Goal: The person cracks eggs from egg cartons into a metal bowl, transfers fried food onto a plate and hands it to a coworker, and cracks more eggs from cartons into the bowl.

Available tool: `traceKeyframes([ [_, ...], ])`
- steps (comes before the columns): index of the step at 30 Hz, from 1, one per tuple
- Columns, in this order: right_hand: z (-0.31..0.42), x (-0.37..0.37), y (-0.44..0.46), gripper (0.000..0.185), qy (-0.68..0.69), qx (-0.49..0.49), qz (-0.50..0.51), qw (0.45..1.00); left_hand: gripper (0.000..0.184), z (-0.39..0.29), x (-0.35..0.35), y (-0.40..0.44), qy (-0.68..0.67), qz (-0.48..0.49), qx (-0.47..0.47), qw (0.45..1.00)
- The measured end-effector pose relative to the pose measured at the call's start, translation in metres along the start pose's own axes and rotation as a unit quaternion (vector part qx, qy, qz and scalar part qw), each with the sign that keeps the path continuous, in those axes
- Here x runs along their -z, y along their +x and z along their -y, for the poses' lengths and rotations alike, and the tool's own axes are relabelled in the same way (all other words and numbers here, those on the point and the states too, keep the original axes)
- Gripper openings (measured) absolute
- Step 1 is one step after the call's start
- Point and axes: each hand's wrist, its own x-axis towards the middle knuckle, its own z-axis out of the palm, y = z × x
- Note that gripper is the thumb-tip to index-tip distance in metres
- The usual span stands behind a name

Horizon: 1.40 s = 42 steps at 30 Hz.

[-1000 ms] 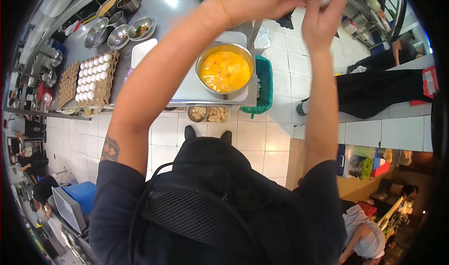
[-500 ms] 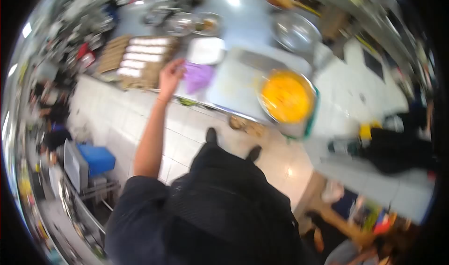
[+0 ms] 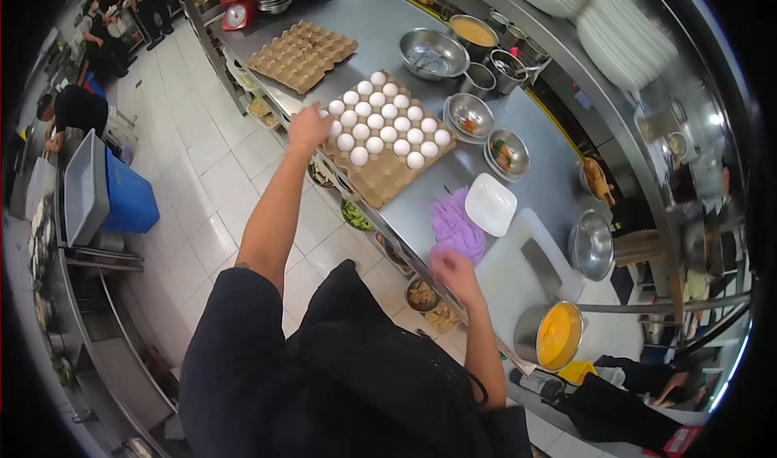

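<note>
A cardboard egg tray [image 3: 380, 179] lies on the steel table, with rows of white eggs [image 3: 375, 121] in it and bare cups along its near right side. At the tray's left corner is my left hand [image 3: 307, 126], its fingers closed around an egg at the edge. My right hand [image 3: 458, 278] hangs over the table's near edge, beside a crumpled purple cloth [image 3: 460, 225]. Its fingers look bent but are blurred, and I cannot make out anything in them. Right of it, a steel bowl [image 3: 529, 334] contains yolk-yellow egg [image 3: 557, 334].
A white dish [image 3: 490, 205] touches the cloth, near a white cutting board [image 3: 506, 296] with a cleaver [image 3: 541, 269]. Empty egg trays [image 3: 302, 56] lie farther left. Steel bowls [image 3: 434, 53] line the back, below a shelf with white plates [image 3: 627, 37]. A blue bin [image 3: 129, 191] stands behind left.
The view has turned left, toward the egg tray. My left hand has gone from near the cloth to the tray's corner. My right hand has come into view beside the cloth.
</note>
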Motion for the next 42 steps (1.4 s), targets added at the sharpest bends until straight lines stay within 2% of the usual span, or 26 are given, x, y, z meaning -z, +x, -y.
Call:
traceKeyframes([
  [1, 0.003, -0.010, 0.060, 0.022, -0.088, 0.115, -0.043, 0.988, 0.038, 0.002, 0.000, 0.005, 0.010, 0.060, -0.001, 0.998],
  [2, 0.036, -0.023, 0.098, 0.024, -0.091, 0.138, -0.079, 0.983, 0.040, 0.003, 0.001, 0.007, 0.022, 0.121, -0.005, 0.992],
  [4, 0.090, -0.045, 0.149, 0.030, -0.243, 0.214, -0.229, 0.918, 0.037, 0.004, -0.001, 0.006, 0.042, 0.109, -0.004, 0.993],
  [8, 0.080, -0.068, 0.193, 0.036, -0.372, 0.214, -0.323, 0.843, 0.031, 0.025, -0.008, 0.003, -0.017, 0.021, -0.087, 0.996],
  [10, 0.074, -0.068, 0.195, 0.044, -0.354, 0.256, -0.325, 0.839, 0.029, 0.031, -0.010, 0.006, -0.311, -0.106, -0.001, 0.944],
  [11, 0.073, -0.067, 0.197, 0.044, -0.359, 0.254, -0.317, 0.841, 0.029, 0.039, -0.010, 0.007, -0.311, -0.105, 0.010, 0.945],
  [14, 0.071, -0.065, 0.194, 0.041, -0.244, 0.208, -0.280, 0.905, 0.028, 0.065, -0.003, 0.017, -0.474, 0.132, 0.165, 0.855],
  [15, 0.075, -0.065, 0.194, 0.038, 0.033, 0.143, -0.347, 0.926, 0.027, 0.069, 0.004, 0.024, -0.519, 0.204, 0.210, 0.803],
  [16, 0.081, -0.065, 0.198, 0.034, 0.308, 0.067, -0.385, 0.867, 0.027, 0.072, 0.011, 0.031, -0.558, 0.272, 0.250, 0.743],
  [17, 0.087, -0.062, 0.202, 0.034, 0.310, 0.069, -0.384, 0.867, 0.027, 0.046, 0.030, 0.024, -0.455, 0.285, 0.206, 0.818],
  [18, 0.093, -0.057, 0.208, 0.033, 0.323, 0.056, -0.335, 0.883, 0.027, 0.037, 0.028, 0.017, -0.456, 0.281, 0.203, 0.820],
  [19, 0.098, -0.052, 0.213, 0.032, 0.335, 0.041, -0.288, 0.896, 0.032, 0.033, 0.021, 0.010, -0.298, 0.228, -0.017, 0.927],
  [20, 0.101, -0.049, 0.214, 0.031, 0.347, 0.024, -0.241, 0.906, 0.039, 0.030, 0.019, 0.002, -0.113, 0.157, -0.234, 0.953],
  [22, 0.108, -0.043, 0.215, 0.030, 0.368, -0.007, -0.149, 0.918, 0.047, 0.015, 0.035, -0.004, -0.005, 0.235, -0.275, 0.932],
  [24, 0.160, -0.094, 0.200, 0.040, -0.019, -0.005, -0.090, 0.996, 0.055, 0.010, 0.042, -0.005, 0.105, 0.305, -0.313, 0.893],
  [26, 0.147, -0.127, 0.206, 0.052, -0.389, 0.186, -0.096, 0.897, 0.050, 0.019, 0.040, -0.005, 0.070, 0.270, -0.363, 0.889],
  [28, 0.142, -0.150, 0.205, 0.055, -0.409, 0.157, -0.116, 0.891, 0.044, 0.020, 0.037, -0.004, 0.050, 0.253, -0.371, 0.892],
  [30, 0.139, -0.156, 0.208, 0.058, -0.434, 0.132, -0.129, 0.882, 0.052, 0.019, 0.034, 0.006, 0.078, 0.258, -0.353, 0.896],
  [33, 0.129, -0.150, 0.210, 0.056, -0.369, 0.143, -0.171, 0.902, 0.054, 0.024, 0.029, 0.019, 0.068, 0.277, -0.372, 0.884],
  [35, 0.124, -0.134, 0.213, 0.038, 0.027, 0.025, -0.137, 0.990, 0.053, 0.036, 0.029, 0.017, -0.040, 0.224, -0.317, 0.921],
  [36, 0.121, -0.118, 0.211, 0.038, 0.026, 0.024, -0.137, 0.990, 0.052, 0.042, 0.032, 0.017, -0.145, 0.168, -0.259, 0.940],
  [37, 0.117, -0.099, 0.204, 0.035, 0.262, -0.009, -0.108, 0.959, 0.052, 0.051, 0.037, 0.017, -0.146, 0.170, -0.259, 0.940],
  [38, 0.113, -0.084, 0.197, 0.033, 0.485, -0.040, -0.076, 0.870, 0.051, 0.057, 0.048, 0.016, -0.443, 0.256, -0.023, 0.859],
  [39, 0.110, -0.075, 0.188, 0.033, 0.488, -0.040, -0.081, 0.868, 0.050, 0.061, 0.053, 0.015, -0.668, 0.301, 0.219, 0.644],
  [40, 0.107, -0.066, 0.178, 0.035, 0.551, -0.016, -0.063, 0.832, 0.050, 0.061, 0.054, 0.009, -0.667, 0.307, 0.217, 0.643],
  [42, 0.108, -0.060, 0.168, 0.038, 0.611, 0.009, -0.049, 0.790, 0.042, 0.065, 0.052, -0.011, -0.739, 0.283, 0.234, 0.564],
])
